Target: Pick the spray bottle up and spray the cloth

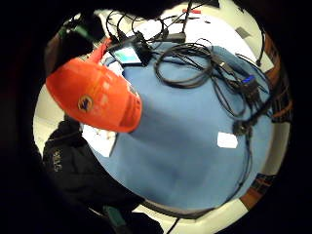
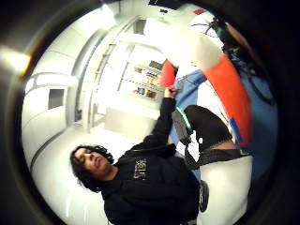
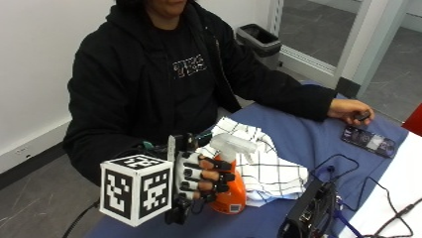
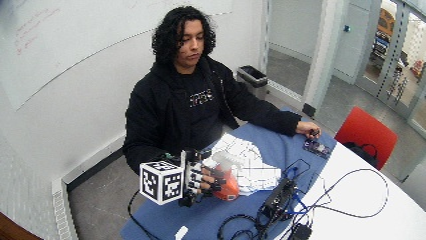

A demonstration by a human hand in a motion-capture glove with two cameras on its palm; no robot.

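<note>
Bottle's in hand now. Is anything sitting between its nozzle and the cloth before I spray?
Nothing visible does. The gloved right hand grips the orange spray bottle upright, right beside the checked cloth on the blue table cover. The phone and cables lie off to the side.

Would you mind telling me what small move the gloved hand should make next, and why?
Probably squeeze the trigger. The gloved right hand already grips the orange spray bottle with the white trigger head, held about upright above the blue table cover, and the nozzle seems to point at the white checked cloth lying right beside it. If the aim is off, tilt the nozzle toward the cloth first.
</note>
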